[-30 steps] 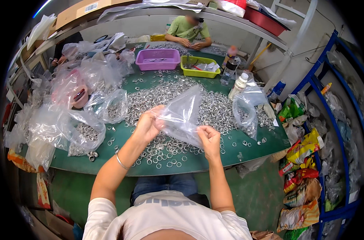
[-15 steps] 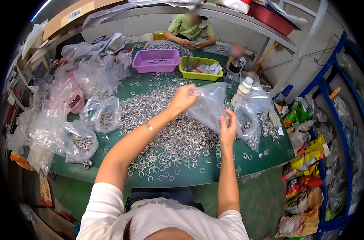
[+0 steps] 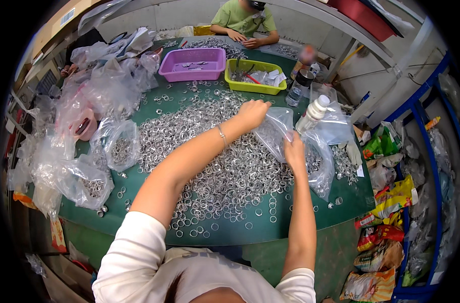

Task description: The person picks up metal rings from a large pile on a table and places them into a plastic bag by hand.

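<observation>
Above the right part of a large pile of silver metal rings point(image 3: 204, 146), I hold a clear plastic bag point(image 3: 274, 130) between my hands. My left hand point(image 3: 254, 114) is closed on the bag's upper left edge. Lower and to the right, my right hand point(image 3: 294, 151) pinches the bag's other side. The bag hangs tilted and looks slack; whether anything is inside I cannot tell. Just right of my right hand lies another clear bag point(image 3: 322, 171) with rings in it. A white bottle point(image 3: 313, 114) with a white cap stands behind it.
Farther back are a purple basin point(image 3: 192, 76) and a yellow-green basin point(image 3: 258, 87), with a black-capped jar point(image 3: 300, 88) to the right. Clear bags, some holding rings point(image 3: 123, 151), crowd the left. A co-worker in a green shirt point(image 3: 242, 20) sits opposite. A blue rack point(image 3: 427, 151) stands right.
My left hand has moved right, closer to my right hand, and the stretched bag has slackened. My right hand's spread fingers have closed on the bag. The view has shifted slightly.
</observation>
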Demonstrator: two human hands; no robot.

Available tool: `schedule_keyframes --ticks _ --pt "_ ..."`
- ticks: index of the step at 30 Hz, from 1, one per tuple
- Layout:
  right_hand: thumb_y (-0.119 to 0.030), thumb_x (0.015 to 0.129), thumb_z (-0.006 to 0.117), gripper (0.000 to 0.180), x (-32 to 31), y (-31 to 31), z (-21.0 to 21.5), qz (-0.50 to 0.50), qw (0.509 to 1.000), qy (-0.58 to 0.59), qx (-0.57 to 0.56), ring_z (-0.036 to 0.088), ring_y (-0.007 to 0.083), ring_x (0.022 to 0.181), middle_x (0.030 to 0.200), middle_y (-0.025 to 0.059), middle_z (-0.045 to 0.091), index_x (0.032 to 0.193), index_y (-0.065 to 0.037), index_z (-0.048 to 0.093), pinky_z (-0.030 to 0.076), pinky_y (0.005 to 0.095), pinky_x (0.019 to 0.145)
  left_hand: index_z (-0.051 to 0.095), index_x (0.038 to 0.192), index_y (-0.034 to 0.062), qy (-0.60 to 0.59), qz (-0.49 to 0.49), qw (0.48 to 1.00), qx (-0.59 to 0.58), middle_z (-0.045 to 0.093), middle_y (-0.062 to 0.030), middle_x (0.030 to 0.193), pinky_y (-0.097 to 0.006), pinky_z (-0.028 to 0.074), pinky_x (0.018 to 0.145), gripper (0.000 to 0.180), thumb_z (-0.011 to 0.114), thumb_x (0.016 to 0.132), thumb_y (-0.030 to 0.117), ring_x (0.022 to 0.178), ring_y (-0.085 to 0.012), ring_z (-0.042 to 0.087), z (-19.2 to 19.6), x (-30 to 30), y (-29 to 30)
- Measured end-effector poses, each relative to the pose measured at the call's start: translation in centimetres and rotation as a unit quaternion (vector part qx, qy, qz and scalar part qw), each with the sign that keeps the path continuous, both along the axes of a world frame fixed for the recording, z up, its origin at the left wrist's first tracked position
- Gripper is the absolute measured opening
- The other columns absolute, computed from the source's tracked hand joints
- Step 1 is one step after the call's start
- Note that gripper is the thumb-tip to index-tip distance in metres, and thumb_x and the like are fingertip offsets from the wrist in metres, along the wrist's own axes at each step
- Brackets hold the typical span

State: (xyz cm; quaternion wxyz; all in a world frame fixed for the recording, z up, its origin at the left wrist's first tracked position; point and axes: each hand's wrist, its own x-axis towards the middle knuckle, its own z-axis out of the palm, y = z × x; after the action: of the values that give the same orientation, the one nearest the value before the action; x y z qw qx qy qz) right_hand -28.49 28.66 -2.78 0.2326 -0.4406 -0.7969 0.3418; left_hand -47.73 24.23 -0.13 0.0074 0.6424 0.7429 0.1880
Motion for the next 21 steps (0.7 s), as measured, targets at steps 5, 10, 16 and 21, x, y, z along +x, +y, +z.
schedule_keyframes --ticks 5,10,16,21 --pt "-0.006 0.080 0.054 0.032 -1.9 -1.9 1.0 -0.107 0.907 0.046 0.405 0.054 0.0397 0.092 0.098 0.0250 0.056 0.111 0.002 0.053 0.043 0.0461 0.081 0.057 0.112 0.0065 -0.022 0.056 0.990 0.124 0.062 -0.0180 0.100 -0.045 0.050 0.077 0.036 0.050 0.077 0.000 0.092 -0.0360 0.061 0.2 -0.4 0.0" --pt "0.000 0.078 0.054 0.032 -3.8 -2.6 -0.3 0.144 0.913 0.056 0.377 0.051 0.0408 0.095 0.102 0.0214 0.053 0.109 0.004 0.051 0.039 0.0497 0.084 0.060 0.108 0.0056 -0.043 -0.009 0.994 0.099 0.063 -0.0177 0.101 -0.045 0.050 0.078 0.036 0.057 0.072 0.001 0.093 -0.0366 0.061 1.2 0.5 1.4" --pt "-0.045 0.088 0.048 0.050 -6.3 0.4 -1.0 0.152 0.963 -0.165 0.151 0.043 0.0473 0.118 0.133 0.0282 0.041 0.128 -0.015 0.051 0.036 0.0486 0.098 0.062 0.107 0.0056 -0.094 -0.005 0.974 0.207 0.064 -0.0157 0.100 -0.042 0.050 0.077 0.039 0.059 0.069 0.000 0.088 -0.0367 0.061 1.5 -0.8 3.1" --pt "-0.056 0.085 0.046 0.057 -8.1 1.0 -0.3 0.179 0.948 -0.254 0.070 0.026 0.0428 0.133 0.142 0.0262 0.030 0.132 -0.023 0.049 0.020 0.0453 0.110 0.032 0.137 0.0073 -0.128 -0.034 0.987 0.090 0.040 -0.0182 0.131 -0.056 0.032 0.094 0.077 0.062 0.066 0.005 0.122 -0.0371 0.038 1.1 -1.1 3.2"
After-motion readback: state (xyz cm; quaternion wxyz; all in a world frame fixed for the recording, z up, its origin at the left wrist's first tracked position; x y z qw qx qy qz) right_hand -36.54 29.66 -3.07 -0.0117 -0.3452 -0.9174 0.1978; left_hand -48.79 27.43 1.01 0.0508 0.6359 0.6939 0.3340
